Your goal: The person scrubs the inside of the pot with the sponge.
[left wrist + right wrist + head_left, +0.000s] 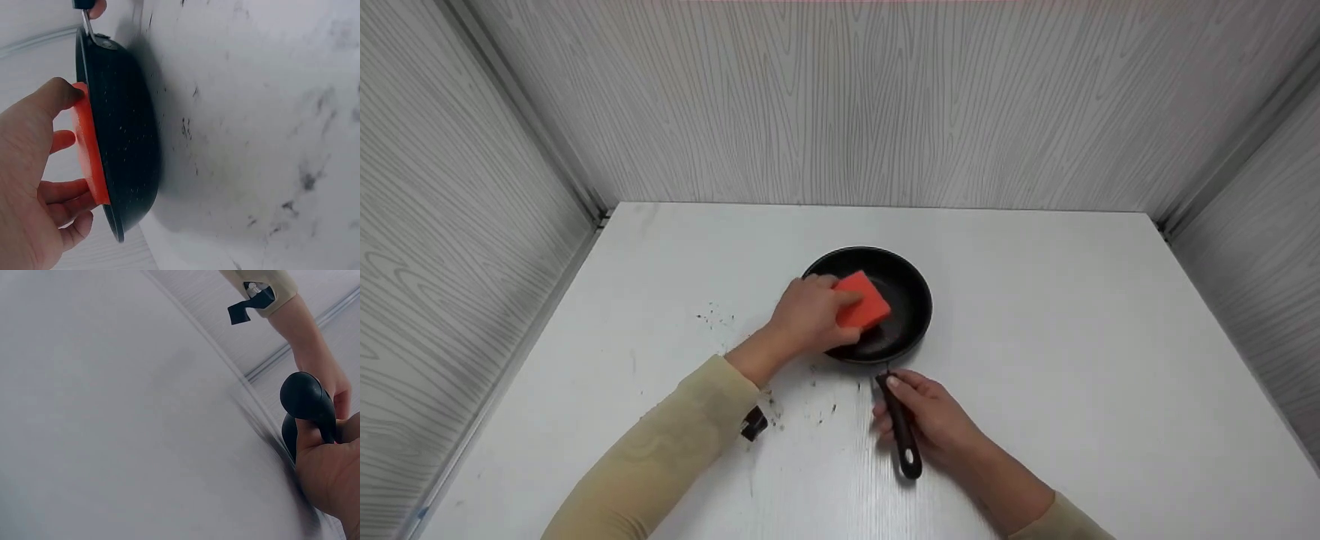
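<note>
A black frying pan (pixel 911 322) stands near the middle of the white table, its dark handle (pixel 911 459) pointing toward me. My right hand (pixel 934 420) grips that handle close to the pan, thumb on top. With thumb and fingertips, my left hand (pixel 814 311) pinches an orange-red sponge (pixel 870 300) inside the pan. In the left wrist view the sponge (pixel 90 149) shows at the rim, and the speckled outer wall of the pan (pixel 129 135) faces the camera. The right wrist view shows the rounded handle end (pixel 304 395) sticking out past the right hand (pixel 329 478).
Dark crumbs (pixel 716 315) lie scattered on the table (pixel 1072 337) left of the pan and below it. Grey wood-patterned panels (pixel 855 105) rise at the back and on both sides. A small black device (pixel 754 424) shows under the left sleeve.
</note>
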Tool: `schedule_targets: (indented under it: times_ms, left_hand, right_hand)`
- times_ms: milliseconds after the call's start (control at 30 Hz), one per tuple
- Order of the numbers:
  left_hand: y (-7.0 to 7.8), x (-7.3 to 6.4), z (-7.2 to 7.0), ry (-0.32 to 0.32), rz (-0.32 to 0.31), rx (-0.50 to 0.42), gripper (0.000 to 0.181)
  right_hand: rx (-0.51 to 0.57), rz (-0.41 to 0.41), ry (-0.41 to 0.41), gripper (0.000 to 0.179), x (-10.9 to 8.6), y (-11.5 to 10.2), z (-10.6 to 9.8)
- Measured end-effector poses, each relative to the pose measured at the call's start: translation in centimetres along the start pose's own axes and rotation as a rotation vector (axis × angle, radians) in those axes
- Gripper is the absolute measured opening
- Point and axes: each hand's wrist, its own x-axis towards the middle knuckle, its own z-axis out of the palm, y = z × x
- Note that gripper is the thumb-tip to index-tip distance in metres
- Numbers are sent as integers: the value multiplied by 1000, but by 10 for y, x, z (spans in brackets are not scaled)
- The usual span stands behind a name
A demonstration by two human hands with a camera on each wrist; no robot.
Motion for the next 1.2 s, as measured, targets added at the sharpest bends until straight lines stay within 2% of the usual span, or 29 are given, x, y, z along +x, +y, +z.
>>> schedule_targets:
  times_ms: [233,500,600,967,1200]
  left_hand:
    - [-19,-8,-13,68,-45,-21,47]
    - [-42,-17,-21,98,-190,-67,55]
    - [-51,-20,-22,105,-226,-89,57]
    - [-82,-39,-24,132,-259,-136,57]
    - [-99,-54,-21,82,-309,-168,62]
  right_hand:
    - [7,2,3,38,0,0,0]
    - [-5,-6,-3,38,-1,0,0]
    - [-20,-8,-13,39,-1,0,-1]
    - [-18,-21,-19,37,-1,1,-1]
    - [-14,-20,-11,37,0,2,-2]
